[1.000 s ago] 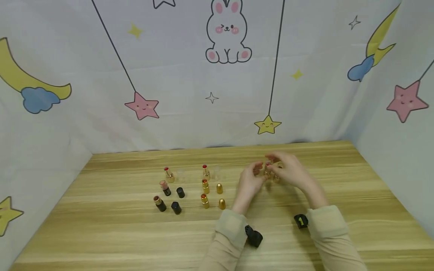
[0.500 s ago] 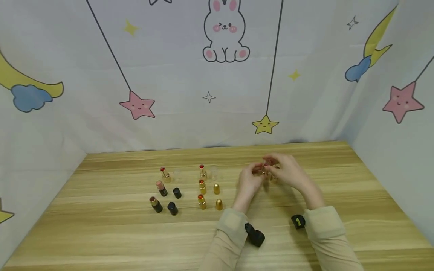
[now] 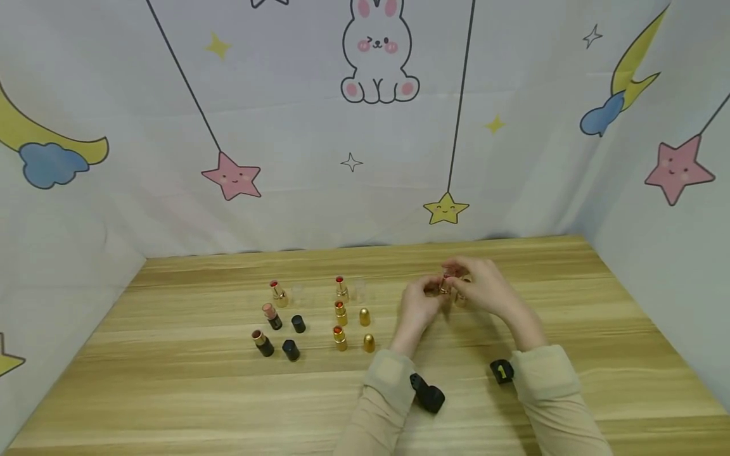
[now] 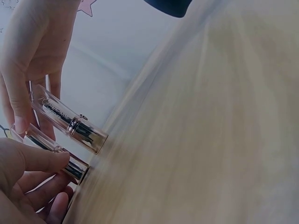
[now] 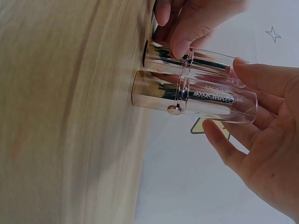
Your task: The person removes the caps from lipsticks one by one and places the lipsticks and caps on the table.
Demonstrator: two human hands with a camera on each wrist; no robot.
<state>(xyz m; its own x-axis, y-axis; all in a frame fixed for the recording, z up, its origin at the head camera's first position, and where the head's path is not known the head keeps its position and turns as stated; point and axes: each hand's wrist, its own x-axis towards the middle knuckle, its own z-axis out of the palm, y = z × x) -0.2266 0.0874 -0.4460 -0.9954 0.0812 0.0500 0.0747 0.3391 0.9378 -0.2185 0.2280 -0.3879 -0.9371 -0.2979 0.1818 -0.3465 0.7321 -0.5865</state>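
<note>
My left hand (image 3: pixel 419 307) pinches the shiny gold base of a lipstick (image 5: pixel 166 58) that stands upright on the table. Over its red bullet sits a clear cap, and my right hand (image 3: pixel 485 288) holds that cap near the top, thumb on one side. Close beside it stands a second capped lipstick (image 5: pixel 156 91), gold below and clear above, with lettering on the cap. In the left wrist view this second lipstick (image 4: pixel 86 135) is behind the held one. Part of the right fingers is hidden behind the caps.
Uncapped lipsticks stand to the left, such as a gold one (image 3: pixel 339 339) and a black one (image 3: pixel 263 343). Their caps stand alongside: gold (image 3: pixel 369 343), black (image 3: pixel 291 350) and clear (image 3: pixel 360 289). A printed cloth (image 3: pixel 296 209) borders the wooden table (image 3: pixel 228 405).
The head view has shifted slightly. Both hands stay at the same lipstick, and its clear cap shows more plainly over the bullet than a second ago.
</note>
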